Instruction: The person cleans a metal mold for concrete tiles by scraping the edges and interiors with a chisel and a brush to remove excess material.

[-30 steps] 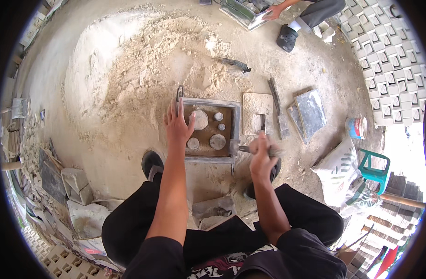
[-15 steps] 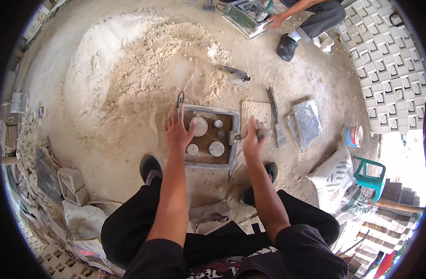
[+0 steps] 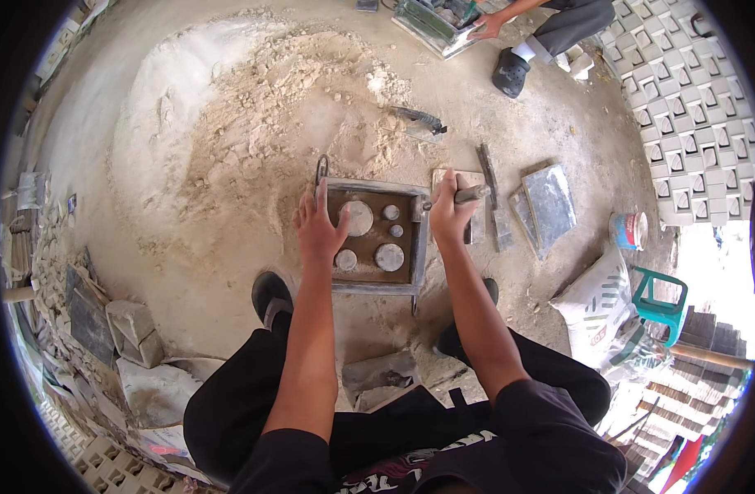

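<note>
A shallow rectangular mould frame lies on the ground between my feet, with several round discs of different sizes standing in its brown bed. My left hand rests on the frame's left side with fingers spread, the thumb reaching over the inside. In my right hand, fingers are wrapped around the handle of a small hammer. Its head is partly hidden by the hand, close to the frame's right side. Beneath and beyond that hand lies a pale square board.
A large heap of beige powder spreads at the far left. Right of the frame lie a flat bar, grey plates, a bucket, a sack and a green stool. A co-worker's hand touches another mould box.
My right hand has moved up along the frame's right side with the hammer, and its handle is tilted differently. My left hand stays on the frame. The whole view has shifted slightly.
</note>
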`<state>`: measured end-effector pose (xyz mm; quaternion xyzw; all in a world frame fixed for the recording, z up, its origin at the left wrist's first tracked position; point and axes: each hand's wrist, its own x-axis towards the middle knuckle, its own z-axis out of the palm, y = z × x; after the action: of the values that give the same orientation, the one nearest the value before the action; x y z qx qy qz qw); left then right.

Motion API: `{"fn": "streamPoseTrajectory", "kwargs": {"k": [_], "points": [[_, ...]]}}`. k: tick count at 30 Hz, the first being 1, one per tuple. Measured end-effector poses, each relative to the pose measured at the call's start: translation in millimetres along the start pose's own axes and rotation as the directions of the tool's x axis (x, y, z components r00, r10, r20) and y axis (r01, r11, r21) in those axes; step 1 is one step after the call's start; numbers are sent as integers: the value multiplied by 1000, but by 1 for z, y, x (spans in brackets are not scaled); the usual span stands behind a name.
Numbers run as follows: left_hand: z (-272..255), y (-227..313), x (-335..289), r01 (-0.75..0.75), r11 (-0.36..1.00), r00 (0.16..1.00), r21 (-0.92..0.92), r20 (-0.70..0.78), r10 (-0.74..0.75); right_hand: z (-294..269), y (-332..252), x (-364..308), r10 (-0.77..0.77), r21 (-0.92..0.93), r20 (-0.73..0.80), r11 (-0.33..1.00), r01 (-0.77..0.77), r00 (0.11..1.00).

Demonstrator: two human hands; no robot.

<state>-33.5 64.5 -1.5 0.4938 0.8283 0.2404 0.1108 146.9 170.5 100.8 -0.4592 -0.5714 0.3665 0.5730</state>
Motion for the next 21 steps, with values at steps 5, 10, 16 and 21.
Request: {"fn": "streamPoseTrajectory", "kwargs": {"k": [5, 10, 16, 21], "points": [[-5, -6, 0, -6, 1000, 1000, -7, -31, 6, 3, -37, 9, 162, 274, -9, 950, -153, 987], [-3, -3, -2, -21, 999, 999, -41, -28, 20, 5, 0, -5, 192, 198, 41, 960, -196, 981], [-1, 18, 0, -44, 997, 999, -69, 23, 45, -19, 33, -9, 102, -159, 83, 983, -88, 991], [-13, 0, 7, -1, 996, 998, 91, 62, -4, 6, -58, 13, 219, 39, 131, 973, -226, 967]]}}
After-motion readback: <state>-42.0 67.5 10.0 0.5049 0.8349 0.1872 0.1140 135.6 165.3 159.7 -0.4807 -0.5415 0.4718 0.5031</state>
